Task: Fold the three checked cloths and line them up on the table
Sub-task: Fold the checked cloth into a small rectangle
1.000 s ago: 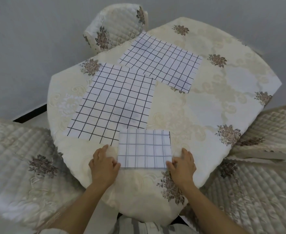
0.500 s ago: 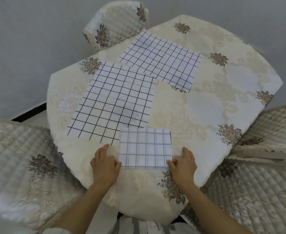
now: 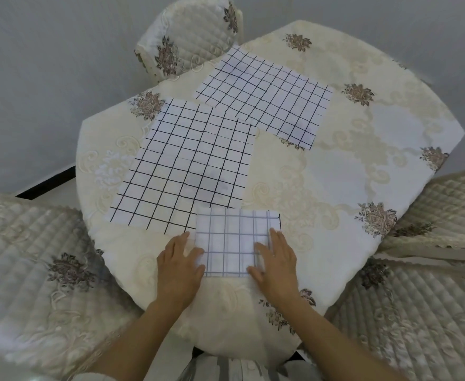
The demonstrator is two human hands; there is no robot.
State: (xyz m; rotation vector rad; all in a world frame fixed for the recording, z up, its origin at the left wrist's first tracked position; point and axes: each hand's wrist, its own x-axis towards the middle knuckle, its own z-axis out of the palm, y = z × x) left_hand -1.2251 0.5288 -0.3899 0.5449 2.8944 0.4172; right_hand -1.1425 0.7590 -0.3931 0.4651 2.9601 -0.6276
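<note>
right hand [image 3: 276, 259] hides folded cloth's [image 3: 232, 240] right edge.

Bare forearms, no sleeves; grey-white striped garment [image 3: 225, 369] at bottom edge.

I see a round surface under a cream damask tablecloth [image 3: 335, 171] with a faint sheen. The white checked cloths [image 3: 192, 166] look thin, matt, creased. The quilted beige chair covers [image 3: 431, 312] seem satin, though blurred.
</note>
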